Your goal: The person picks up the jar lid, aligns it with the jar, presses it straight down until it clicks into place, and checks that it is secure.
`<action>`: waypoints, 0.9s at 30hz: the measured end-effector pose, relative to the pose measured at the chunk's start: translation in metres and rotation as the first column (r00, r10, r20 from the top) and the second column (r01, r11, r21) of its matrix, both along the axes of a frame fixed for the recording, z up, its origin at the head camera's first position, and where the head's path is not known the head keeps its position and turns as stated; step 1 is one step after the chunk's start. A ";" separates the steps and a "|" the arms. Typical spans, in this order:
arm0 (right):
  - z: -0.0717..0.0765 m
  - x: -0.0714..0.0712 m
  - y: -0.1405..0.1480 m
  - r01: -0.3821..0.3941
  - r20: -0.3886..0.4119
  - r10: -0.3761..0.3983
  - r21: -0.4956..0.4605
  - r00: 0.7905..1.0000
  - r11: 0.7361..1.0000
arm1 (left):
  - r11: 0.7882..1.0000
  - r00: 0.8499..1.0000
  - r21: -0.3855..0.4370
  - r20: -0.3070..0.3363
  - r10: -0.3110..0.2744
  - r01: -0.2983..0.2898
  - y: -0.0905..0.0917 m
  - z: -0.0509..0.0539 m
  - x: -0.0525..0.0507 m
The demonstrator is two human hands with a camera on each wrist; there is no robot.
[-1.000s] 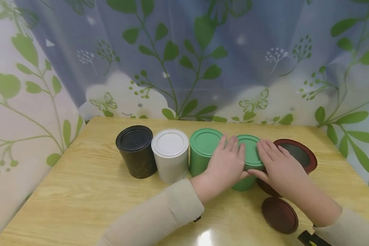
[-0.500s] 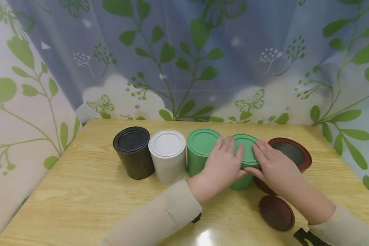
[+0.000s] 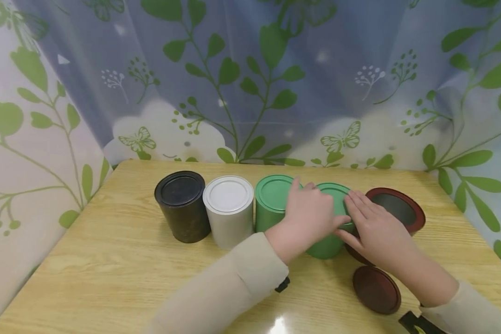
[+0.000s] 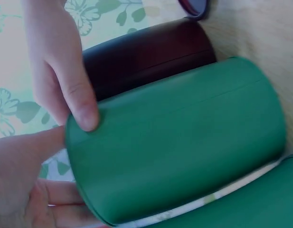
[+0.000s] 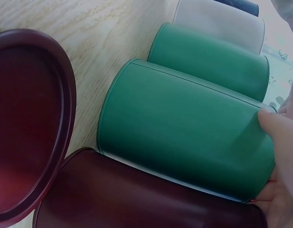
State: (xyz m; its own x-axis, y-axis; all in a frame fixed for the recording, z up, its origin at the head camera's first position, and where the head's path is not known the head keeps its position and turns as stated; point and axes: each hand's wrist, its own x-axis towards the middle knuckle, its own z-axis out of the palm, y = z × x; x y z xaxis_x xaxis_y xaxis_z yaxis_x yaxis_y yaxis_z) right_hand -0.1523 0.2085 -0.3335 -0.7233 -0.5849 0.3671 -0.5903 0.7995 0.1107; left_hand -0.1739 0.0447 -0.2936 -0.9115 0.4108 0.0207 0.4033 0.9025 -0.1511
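The right-hand green canister (image 3: 326, 246) stands upright with its green lid (image 3: 337, 191) on top. My left hand (image 3: 308, 214) is at the left of its rim, index finger raised and other fingers bent, with the thumb across the front edge. My right hand (image 3: 380, 234) grips the rim from the right, its fingers over the top edge and thumb (image 5: 272, 121) on the side wall. Another green canister (image 3: 273, 195), lidded, stands just left, partly behind my left hand. To the right is a dark red-brown canister (image 3: 419, 218), lidless and partly covered by my right hand.
A white lidded canister (image 3: 229, 218) and a black lidded canister (image 3: 185, 208) continue the row to the left. A dark red-brown lid (image 3: 376, 289) lies on the wooden table (image 3: 108, 269) near my right forearm. A patterned curtain (image 3: 250, 93) hangs behind.
My left hand has turned at the rim: its fingers have bent, the index finger points up, and the thumb has swung across the front edge. My right hand stays in place.
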 end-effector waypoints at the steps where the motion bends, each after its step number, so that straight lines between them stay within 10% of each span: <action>1: 0.001 0.000 0.001 0.003 0.005 -0.003 0.000 1.000 1.000 | 1.000 1.000 -0.012 0.020 0.015 -0.015 0.003 0.002 0.000; 9: 0.002 0.000 0.000 -0.024 0.004 0.024 0.005 1.000 1.000 | 0.986 0.996 -0.165 0.087 0.018 -0.004 0.011 0.009 -0.001; 16: 0.002 0.001 -0.001 -0.004 0.018 0.004 0.032 1.000 0.999 | 0.988 0.948 0.014 0.283 -0.149 0.151 -0.001 0.003 -0.013; 27: 0.004 0.001 0.002 0.009 0.000 -0.009 0.094 1.000 0.996 | 0.979 0.958 0.039 0.205 -0.202 0.198 -0.002 -0.009 -0.015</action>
